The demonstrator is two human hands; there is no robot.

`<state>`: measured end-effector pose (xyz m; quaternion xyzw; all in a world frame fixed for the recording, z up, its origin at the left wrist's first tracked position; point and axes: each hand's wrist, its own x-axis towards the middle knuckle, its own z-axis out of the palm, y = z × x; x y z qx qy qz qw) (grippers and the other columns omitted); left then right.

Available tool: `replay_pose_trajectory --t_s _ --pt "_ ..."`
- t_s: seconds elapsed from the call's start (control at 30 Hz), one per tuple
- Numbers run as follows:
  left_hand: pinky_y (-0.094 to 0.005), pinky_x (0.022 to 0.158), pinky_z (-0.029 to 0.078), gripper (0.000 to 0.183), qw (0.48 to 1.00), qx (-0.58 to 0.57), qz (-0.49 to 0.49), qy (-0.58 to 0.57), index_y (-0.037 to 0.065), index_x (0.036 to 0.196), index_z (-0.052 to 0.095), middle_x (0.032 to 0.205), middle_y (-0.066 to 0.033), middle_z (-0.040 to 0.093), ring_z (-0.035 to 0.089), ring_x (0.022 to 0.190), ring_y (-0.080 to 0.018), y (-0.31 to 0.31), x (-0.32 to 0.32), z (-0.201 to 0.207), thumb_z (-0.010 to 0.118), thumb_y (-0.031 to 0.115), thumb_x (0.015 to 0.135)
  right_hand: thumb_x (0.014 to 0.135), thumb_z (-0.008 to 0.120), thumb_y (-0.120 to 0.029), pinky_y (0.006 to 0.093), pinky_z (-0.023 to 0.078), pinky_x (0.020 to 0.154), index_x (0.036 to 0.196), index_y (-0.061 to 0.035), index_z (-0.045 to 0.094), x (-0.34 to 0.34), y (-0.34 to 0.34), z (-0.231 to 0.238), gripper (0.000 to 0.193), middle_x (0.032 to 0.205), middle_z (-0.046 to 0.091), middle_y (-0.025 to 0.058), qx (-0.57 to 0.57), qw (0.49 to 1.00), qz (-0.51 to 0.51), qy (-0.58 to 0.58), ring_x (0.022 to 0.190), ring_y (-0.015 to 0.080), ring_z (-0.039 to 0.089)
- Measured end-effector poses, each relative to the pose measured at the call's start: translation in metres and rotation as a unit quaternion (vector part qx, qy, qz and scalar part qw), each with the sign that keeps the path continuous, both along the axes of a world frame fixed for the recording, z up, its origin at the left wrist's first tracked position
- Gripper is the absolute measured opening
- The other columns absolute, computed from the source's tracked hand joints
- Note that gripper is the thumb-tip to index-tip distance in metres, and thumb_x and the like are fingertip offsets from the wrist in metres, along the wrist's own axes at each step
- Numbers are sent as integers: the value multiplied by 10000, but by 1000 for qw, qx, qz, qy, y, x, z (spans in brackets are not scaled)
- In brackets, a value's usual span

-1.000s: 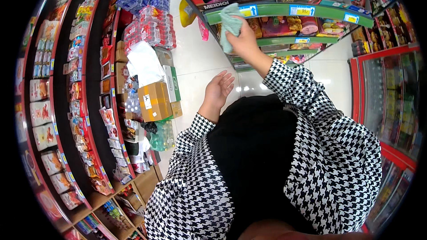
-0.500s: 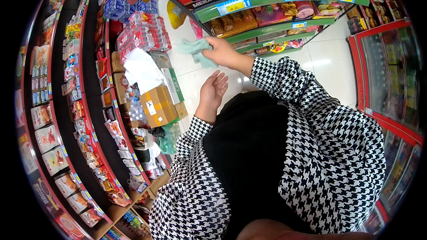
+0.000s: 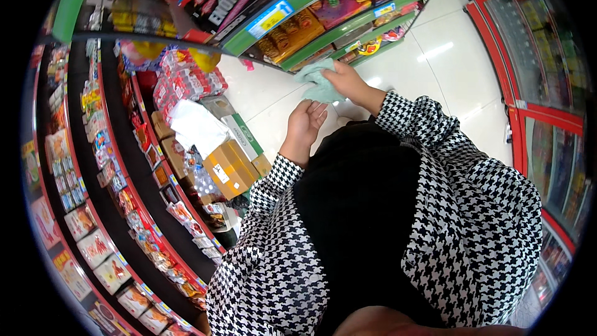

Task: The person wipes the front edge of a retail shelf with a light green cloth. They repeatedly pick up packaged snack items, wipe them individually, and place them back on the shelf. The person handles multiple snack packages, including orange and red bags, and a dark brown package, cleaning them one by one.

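Note:
A pale green cloth [image 3: 322, 87] hangs in loose folds from my right hand [image 3: 349, 82], whose fingers pinch its upper right part. Just below the cloth is my left hand [image 3: 303, 126], palm turned inward and fingers loosely curled but apart. Its fingertips come close to the cloth's lower edge; whether they touch it I cannot tell. Nothing shows in the left palm. Both hands are in front of my body, above the pale tiled floor [image 3: 267, 102].
Ahead, a green-edged shelf unit [image 3: 301, 1] holds boxed sweets. Packed snack shelves [image 3: 118, 180] line the left, with a taped brown carton [image 3: 231, 168] and red shrink-wrapped packs [image 3: 189, 84] on the floor beside them. Red-framed glass-door cabinets [image 3: 516, 74] stand at right.
My right hand has moved right and slightly down with the cloth, which now hangs nearer my left hand. The left fingers are more curled. The view has turned and the shelf unit looks nearer.

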<state>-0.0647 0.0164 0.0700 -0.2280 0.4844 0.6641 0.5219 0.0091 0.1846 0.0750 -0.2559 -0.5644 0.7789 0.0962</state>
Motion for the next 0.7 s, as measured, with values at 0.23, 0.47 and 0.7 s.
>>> replay_pose_trajectory --t_s 0.23,0.47,0.7 --pt "-391 862 504 238 996 14 -85 21 63 1162 533 1104 -73 585 580 998 -217 59 29 2 478 213 985 1000 491 -257 293 505 820 1175 -13 598 53 46 -8 318 1059 658 58 -193 979 -54 -31 930 135 622" --pt "-374 909 486 419 978 32 -176 110 137 1296 474 1237 -30 524 554 1073 -177 110 39 47 468 432 999 1013 487 -299 289 507 844 1210 -4 570 58 81 29 364 1090 648 62 -252 968 8 -13 961 140 622" --pt "-334 909 508 384 972 142 -98 160 31 1273 510 1185 -60 621 610 1057 -174 126 46 49 564 274 981 958 524 -78 297 490 878 1250 -5 528 53 118 28 300 1133 627 69 -103 989 103 -12 1014 160 605"
